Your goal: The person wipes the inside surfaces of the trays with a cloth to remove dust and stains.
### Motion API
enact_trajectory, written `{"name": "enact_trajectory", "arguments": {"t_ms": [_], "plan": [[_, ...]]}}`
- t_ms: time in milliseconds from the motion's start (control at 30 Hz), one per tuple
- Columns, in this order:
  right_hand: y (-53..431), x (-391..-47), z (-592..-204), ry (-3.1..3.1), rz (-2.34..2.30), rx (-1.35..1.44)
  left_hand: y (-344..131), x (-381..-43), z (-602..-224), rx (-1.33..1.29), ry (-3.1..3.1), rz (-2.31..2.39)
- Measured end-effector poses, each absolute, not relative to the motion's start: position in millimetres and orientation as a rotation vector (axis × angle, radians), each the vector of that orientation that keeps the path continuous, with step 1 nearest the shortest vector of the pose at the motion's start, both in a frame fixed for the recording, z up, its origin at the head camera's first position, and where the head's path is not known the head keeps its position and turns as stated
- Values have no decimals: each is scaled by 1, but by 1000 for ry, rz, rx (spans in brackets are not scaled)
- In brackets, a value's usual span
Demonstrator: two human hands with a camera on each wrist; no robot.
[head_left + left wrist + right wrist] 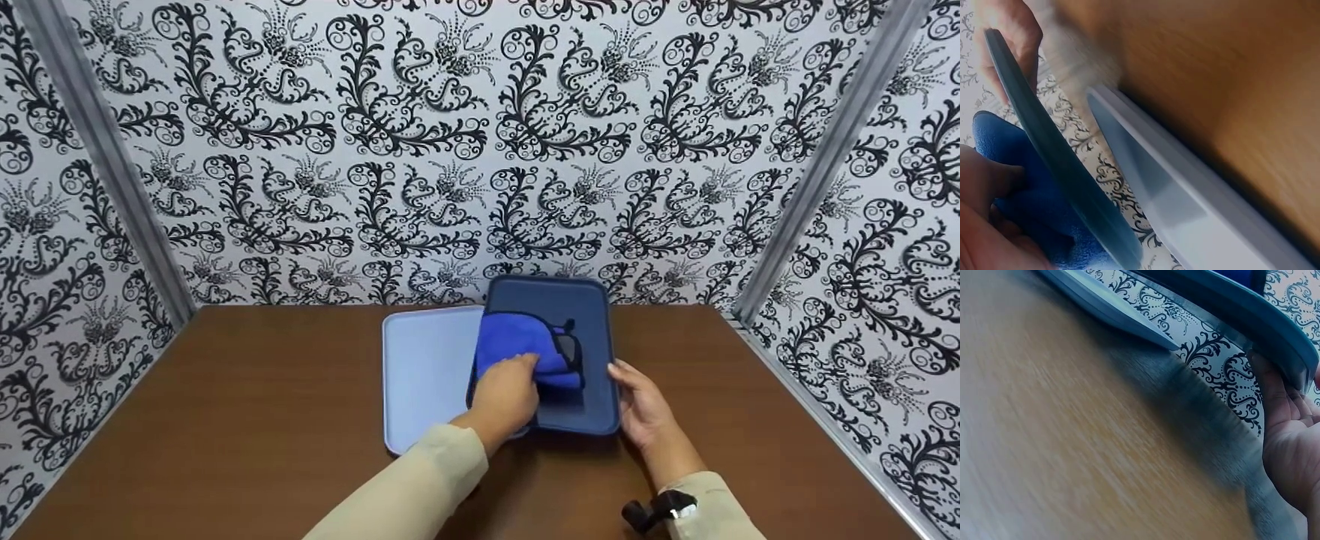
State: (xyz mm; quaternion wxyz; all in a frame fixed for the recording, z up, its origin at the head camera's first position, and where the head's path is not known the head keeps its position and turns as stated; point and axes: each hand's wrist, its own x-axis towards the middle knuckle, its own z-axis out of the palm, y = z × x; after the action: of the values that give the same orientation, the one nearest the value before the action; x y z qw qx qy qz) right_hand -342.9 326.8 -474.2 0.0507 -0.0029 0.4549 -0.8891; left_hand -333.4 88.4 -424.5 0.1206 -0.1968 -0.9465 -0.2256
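Observation:
A dark blue tray [596,405] is raised off the table, overlapping the light blue tray in the head view. My right hand [646,409] grips its right edge, fingers beneath and thumb at the rim. Against the tray's inner face lies a blue cloth [517,335] with black edging, partly folded. My left hand [506,397] holds this cloth bunched against the tray, thumb and fingers curled into it in the left wrist view. The light blue tray [424,375] rests to the left, its right part hidden behind the dark one.
The brown wooden table [262,405] spreads out on both sides of the trays. Behind it stands a wall [420,150] with a black-and-white floral pattern, and grey metal posts mark the corners. A black strap with a small device [660,511] sits on the right wrist.

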Motion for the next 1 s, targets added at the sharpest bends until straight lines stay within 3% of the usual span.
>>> {"name": "enact_trajectory", "arguments": {"t_ms": [333,1000], "plan": [[320,-344,-477,1435,-2766,110,105,-320,-425,-646,-2718,-691],[326,-343,-478,1277,-2733,-194,118,-306,-425,-853,-2771,-413]]}}
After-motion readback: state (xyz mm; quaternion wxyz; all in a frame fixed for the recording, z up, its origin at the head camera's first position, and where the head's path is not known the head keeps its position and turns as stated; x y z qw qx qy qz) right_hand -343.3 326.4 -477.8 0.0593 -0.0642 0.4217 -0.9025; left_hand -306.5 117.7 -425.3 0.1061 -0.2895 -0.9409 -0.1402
